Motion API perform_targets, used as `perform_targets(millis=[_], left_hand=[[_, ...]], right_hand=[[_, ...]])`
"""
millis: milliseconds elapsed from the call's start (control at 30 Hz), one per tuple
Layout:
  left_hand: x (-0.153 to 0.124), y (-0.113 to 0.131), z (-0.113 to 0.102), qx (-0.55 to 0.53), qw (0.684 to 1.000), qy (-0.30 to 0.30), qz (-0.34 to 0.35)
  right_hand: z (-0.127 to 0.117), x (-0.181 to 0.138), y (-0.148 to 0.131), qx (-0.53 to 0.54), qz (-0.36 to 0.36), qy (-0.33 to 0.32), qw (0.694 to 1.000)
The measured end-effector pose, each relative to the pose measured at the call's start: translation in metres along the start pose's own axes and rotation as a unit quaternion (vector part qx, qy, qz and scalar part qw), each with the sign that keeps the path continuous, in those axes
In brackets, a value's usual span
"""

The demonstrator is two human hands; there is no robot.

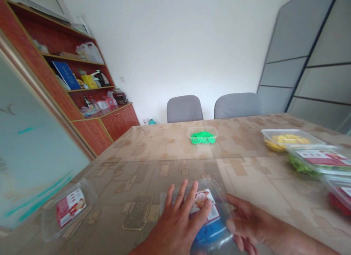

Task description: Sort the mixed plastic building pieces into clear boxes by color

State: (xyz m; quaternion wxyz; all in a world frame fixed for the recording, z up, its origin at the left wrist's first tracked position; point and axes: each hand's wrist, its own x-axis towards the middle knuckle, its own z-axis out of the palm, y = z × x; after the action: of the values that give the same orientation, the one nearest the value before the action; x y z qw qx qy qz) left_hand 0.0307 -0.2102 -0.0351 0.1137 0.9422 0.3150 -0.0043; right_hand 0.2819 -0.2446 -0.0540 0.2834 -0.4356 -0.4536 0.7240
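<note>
A clear plastic box with blue contents [211, 231] sits on the table at the near edge, with a labelled clear lid [204, 202] on top. My left hand [178, 222] lies flat on that lid, fingers spread. At the box's right side, my right hand [245, 224] has its fingers curled against the rim.
A loose labelled lid [68, 207] lies at the near left. An open box of green pieces [203, 135] stands mid-table; boxes with yellow [285, 139], green [315, 160] and red [340, 196] contents line the right. Two grey chairs [214, 108] stand behind the patterned table [164, 152]. A shelf unit [82, 83] is at the left.
</note>
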Motion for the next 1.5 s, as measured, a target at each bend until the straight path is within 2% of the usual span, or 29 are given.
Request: perform_targets(millis=[133,333,400,467,567,633,700,800,833,900,1000,1100,1200,1333,1433,1500], left_hand=[[0.002,-0.008,-0.004,-0.026,0.999,-0.004,0.021],[0.003,-0.007,-0.004,-0.021,1.0,0.008,0.006],[0.003,-0.005,-0.005,-0.021,1.0,0.007,0.005],[0.002,-0.003,-0.007,-0.023,1.0,0.011,0.006],[-0.001,-0.004,-0.009,-0.035,0.999,0.031,0.025],[-0.005,-0.007,-0.009,-0.056,0.995,0.068,0.045],[-0.012,-0.013,-0.008,-0.092,0.984,0.153,0.022],[-0.022,-0.027,-0.007,-0.17,0.934,0.285,-0.134],[-0.024,-0.033,-0.005,-0.216,0.911,0.295,-0.19],[-0.027,-0.044,0.001,-0.35,0.86,0.261,-0.265],[-0.023,-0.055,0.013,-0.546,0.758,0.201,-0.295],[-0.02,-0.058,0.021,-0.655,0.661,0.209,-0.302],[-0.022,-0.056,0.022,-0.727,0.59,0.206,-0.284],[-0.026,-0.053,0.016,-0.771,0.54,0.181,-0.286],[-0.025,-0.051,0.015,-0.777,0.531,0.178,-0.287],[-0.024,-0.051,0.017,-0.774,0.534,0.188,-0.283]], right_hand=[[-0.001,0.001,-0.006,-0.012,0.005,-0.014,1.0],[-0.002,-0.001,-0.02,-0.059,0.012,-0.033,0.998],[-0.005,0.008,-0.022,-0.108,-0.002,0.001,0.994],[-0.007,0.022,-0.022,-0.151,-0.033,0.072,0.985],[-0.007,0.049,-0.018,-0.168,-0.111,0.158,0.967],[-0.003,0.063,-0.017,-0.162,-0.175,0.174,0.955],[0.001,0.071,-0.016,-0.158,-0.219,0.177,0.947],[0.006,0.074,-0.014,-0.131,-0.221,0.164,0.952],[0.006,0.074,-0.013,-0.118,-0.219,0.159,0.955],[0.006,0.074,-0.011,-0.092,-0.209,0.152,0.962],[0.004,0.076,-0.008,-0.067,-0.183,0.157,0.968],[0.005,0.077,-0.008,-0.044,-0.156,0.164,0.973],[0.009,0.074,-0.013,-0.001,-0.136,0.15,0.979],[0.017,0.064,-0.026,0.036,-0.087,0.168,0.981],[0.021,0.06,-0.034,0.041,-0.05,0.21,0.976],[0.022,0.061,-0.036,0.042,-0.042,0.211,0.976]])
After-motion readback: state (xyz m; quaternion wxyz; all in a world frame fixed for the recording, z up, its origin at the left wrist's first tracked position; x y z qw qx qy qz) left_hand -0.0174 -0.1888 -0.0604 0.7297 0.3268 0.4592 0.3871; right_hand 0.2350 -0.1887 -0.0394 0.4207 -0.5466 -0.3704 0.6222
